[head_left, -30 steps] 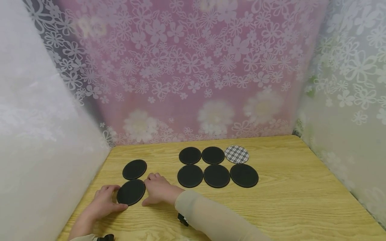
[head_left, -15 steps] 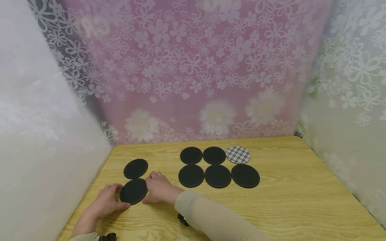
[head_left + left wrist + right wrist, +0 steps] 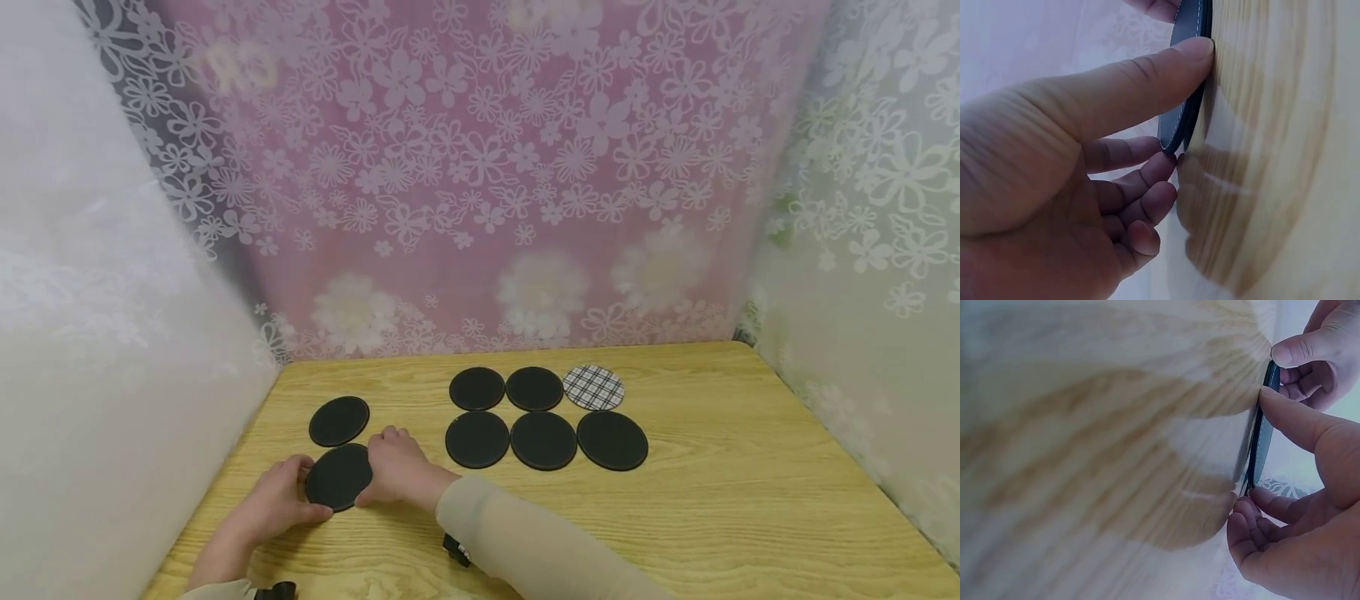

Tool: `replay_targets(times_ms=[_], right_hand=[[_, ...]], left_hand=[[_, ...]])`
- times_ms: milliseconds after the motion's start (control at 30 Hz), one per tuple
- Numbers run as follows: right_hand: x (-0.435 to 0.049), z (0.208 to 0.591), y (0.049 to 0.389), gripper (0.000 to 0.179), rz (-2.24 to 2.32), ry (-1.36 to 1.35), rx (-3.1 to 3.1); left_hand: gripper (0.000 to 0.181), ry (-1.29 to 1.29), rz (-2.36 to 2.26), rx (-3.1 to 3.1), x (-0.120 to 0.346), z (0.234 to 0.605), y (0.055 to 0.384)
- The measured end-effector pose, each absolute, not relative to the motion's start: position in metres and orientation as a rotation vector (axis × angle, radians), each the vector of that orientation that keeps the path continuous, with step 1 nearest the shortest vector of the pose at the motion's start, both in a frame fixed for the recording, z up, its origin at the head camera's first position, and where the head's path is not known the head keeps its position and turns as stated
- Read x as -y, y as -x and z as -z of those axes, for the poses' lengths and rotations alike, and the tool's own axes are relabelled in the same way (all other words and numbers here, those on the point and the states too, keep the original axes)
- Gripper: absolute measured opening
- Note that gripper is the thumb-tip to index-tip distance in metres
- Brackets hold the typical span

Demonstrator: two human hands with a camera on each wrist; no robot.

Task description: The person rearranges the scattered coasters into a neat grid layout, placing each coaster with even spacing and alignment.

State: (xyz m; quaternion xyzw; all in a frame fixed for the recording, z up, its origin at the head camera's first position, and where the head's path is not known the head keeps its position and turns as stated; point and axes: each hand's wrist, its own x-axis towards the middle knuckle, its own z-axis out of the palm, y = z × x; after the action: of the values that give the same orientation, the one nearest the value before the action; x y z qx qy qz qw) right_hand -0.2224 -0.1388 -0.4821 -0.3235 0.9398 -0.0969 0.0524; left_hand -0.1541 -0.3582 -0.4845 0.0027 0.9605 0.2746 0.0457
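A round black coaster (image 3: 338, 477) with a stitched rim lies flat on the wooden table at the left. My left hand (image 3: 279, 497) grips its left side, thumb at the near edge and index finger at the far one. From the other side my right hand (image 3: 401, 470) holds the same coaster, its thumb and fingers spread along the rim. In the left wrist view the thumb of my left hand (image 3: 1047, 137) presses the stitched edge of the coaster (image 3: 1186, 94). The right wrist view has both hands around it, my right hand (image 3: 1310, 519) nearer the camera.
Just behind lies another black coaster (image 3: 339, 421). To the right, several black coasters (image 3: 543, 440) and one with a plaid face (image 3: 593, 387) form two touching rows on the table (image 3: 712, 500). Flowered curtains (image 3: 480, 167) stand at the back and both sides.
The held coaster has slid slightly right with my left hand, closing the gap to my right hand, which now overlaps its right edge. The other coasters stay in their arrangement.
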Motion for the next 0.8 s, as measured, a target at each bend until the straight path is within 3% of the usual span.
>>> replay_targets(times_ms=[233, 533, 800], right_hand=[[0.138, 0.476, 0.222, 0.078, 0.362, 0.888, -2.854], [0.134, 0.476, 0.225, 0.071, 0.411, 0.885, -2.819], [0.125, 0.476, 0.23, 0.076, 0.483, 0.924, -2.786]], left_hand=[[0.095, -0.016, -0.895, -2.919, 0.351, 0.483, 0.158], [0.095, 0.016, -0.864, -2.933, 0.346, 0.486, 0.158], [0.095, -0.03, -0.848, -2.985, 0.34, 0.483, 0.161]])
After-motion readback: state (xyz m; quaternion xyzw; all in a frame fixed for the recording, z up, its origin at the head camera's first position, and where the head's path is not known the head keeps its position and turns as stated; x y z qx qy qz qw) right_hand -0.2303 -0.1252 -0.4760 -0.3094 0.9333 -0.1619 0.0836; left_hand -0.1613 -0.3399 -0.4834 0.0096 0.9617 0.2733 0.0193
